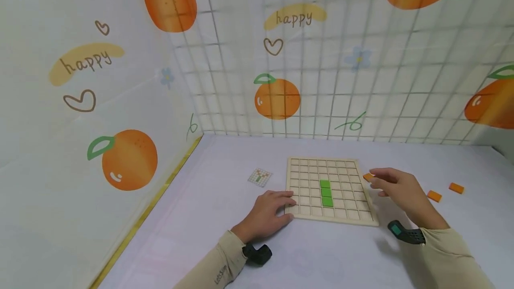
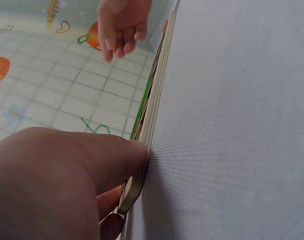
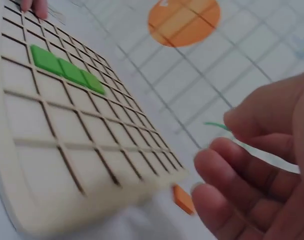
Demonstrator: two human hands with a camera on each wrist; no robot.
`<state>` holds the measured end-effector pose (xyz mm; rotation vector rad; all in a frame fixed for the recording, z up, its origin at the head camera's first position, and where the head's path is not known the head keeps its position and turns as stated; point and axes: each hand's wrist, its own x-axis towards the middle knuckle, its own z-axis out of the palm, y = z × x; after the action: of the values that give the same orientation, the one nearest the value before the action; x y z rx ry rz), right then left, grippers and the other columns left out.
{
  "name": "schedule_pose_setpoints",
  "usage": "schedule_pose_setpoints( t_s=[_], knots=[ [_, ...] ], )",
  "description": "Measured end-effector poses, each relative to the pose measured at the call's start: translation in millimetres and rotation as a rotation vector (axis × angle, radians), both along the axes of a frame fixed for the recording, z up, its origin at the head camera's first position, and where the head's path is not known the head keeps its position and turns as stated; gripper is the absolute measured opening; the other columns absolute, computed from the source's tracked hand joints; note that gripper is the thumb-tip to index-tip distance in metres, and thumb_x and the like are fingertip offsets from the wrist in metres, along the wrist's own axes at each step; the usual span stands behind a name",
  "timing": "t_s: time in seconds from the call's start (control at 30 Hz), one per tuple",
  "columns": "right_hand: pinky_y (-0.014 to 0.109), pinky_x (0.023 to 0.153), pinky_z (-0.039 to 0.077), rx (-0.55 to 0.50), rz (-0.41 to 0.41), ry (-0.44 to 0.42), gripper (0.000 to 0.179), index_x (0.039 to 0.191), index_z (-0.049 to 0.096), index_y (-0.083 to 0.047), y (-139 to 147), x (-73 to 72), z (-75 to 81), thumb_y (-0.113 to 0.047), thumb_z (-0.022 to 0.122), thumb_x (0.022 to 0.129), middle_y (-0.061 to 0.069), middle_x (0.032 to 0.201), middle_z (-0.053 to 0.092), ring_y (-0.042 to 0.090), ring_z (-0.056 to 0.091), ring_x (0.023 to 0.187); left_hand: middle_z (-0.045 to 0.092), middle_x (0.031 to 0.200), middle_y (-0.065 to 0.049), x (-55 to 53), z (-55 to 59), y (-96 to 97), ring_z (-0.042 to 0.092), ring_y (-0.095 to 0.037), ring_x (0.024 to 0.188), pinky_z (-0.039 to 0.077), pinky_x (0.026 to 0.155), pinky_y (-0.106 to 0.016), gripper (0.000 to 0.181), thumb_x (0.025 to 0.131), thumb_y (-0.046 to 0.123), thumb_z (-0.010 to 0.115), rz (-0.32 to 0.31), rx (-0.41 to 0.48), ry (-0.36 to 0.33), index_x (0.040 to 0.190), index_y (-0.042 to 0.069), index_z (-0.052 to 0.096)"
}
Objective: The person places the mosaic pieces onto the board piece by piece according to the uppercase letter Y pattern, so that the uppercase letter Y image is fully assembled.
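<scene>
A pale wooden grid board (image 1: 305, 181) lies flat on the table, with three green tiles (image 1: 326, 193) in a column on it. My left hand (image 1: 270, 212) holds the board's near left corner, thumb (image 2: 119, 155) at the near edge and fingertips over the left rim. Past the board's right edge, my right hand (image 1: 401, 191) hovers with loosely bent fingers and nothing visible between them. Closest to its fingertips is an orange tile (image 1: 367, 177), which shows below the fingers in the right wrist view (image 3: 183, 200).
Two more orange tiles (image 1: 434, 196) lie to the right of the right hand. A small card (image 1: 260, 177) printed with a grid pattern lies left of the board. Behind the table (image 1: 225, 159) hangs a white curtain (image 1: 237, 79) printed with oranges.
</scene>
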<state>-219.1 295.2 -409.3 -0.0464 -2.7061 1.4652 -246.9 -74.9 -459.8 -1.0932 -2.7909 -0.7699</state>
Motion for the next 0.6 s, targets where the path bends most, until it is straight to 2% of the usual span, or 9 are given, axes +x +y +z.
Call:
schedule_pose_setpoints(
  t_s=[0.1, 0.23, 0.43, 0.5, 0.6],
  knots=[
    [0.034, 0.079, 0.054, 0.029, -0.023, -0.013, 0.064, 0.146, 0.047, 0.0, 13, 2.1, 1.3, -0.043, 0.058, 0.1, 0.023, 0.135, 0.057, 0.017, 0.067, 0.097, 0.05, 0.149, 0.008, 0.2, -0.1, -3.0, 0.046, -0.018, 0.131, 0.035, 0.106, -0.048, 0.033, 0.096, 0.032, 0.063, 0.003, 0.004, 0.003, 0.127, 0.023, 0.068],
    [0.042, 0.081, 0.051, 0.031, -0.098, -0.025, 0.07, 0.148, 0.044, 0.002, 35, 5.6, -1.5, -0.048, 0.058, 0.1, 0.027, 0.136, 0.055, 0.016, 0.067, 0.092, 0.051, 0.148, 0.007, -1.4, 1.0, -1.9, 0.046, -0.018, 0.131, 0.035, 0.106, -0.047, 0.033, 0.096, 0.032, 0.063, -0.008, 0.002, 0.019, 0.127, 0.022, 0.068],
    [0.027, 0.07, 0.055, 0.005, -0.18, 0.008, 0.068, 0.147, 0.042, 0.007, 60, 9.1, -7.3, -0.042, 0.057, 0.101, 0.031, 0.139, 0.05, -0.004, 0.062, 0.084, 0.051, 0.148, 0.007, -0.1, -0.4, -1.7, 0.046, -0.019, 0.131, 0.035, 0.107, -0.048, 0.033, 0.097, 0.034, 0.062, -0.007, 0.005, -0.004, 0.128, 0.022, 0.068],
    [0.023, 0.067, 0.054, 0.013, -0.225, 0.012, 0.066, 0.147, 0.042, 0.006, 67, 10.2, -8.5, -0.04, 0.057, 0.102, 0.031, 0.139, 0.05, -0.004, 0.062, 0.082, 0.051, 0.148, 0.006, 0.2, -0.6, -1.7, 0.046, -0.019, 0.131, 0.035, 0.107, -0.048, 0.033, 0.097, 0.033, 0.062, -0.007, 0.007, 0.001, 0.128, 0.022, 0.068],
    [0.021, 0.063, 0.052, 0.029, -0.305, -0.01, 0.065, 0.148, 0.041, 0.006, 78, 12.8, -9.9, -0.037, 0.056, 0.102, 0.032, 0.138, 0.05, 0.004, 0.062, 0.08, 0.051, 0.148, 0.006, 0.8, -0.9, -1.5, 0.046, -0.018, 0.131, 0.035, 0.107, -0.048, 0.033, 0.097, 0.033, 0.063, -0.011, 0.012, 0.002, 0.128, 0.022, 0.067]
  ],
)
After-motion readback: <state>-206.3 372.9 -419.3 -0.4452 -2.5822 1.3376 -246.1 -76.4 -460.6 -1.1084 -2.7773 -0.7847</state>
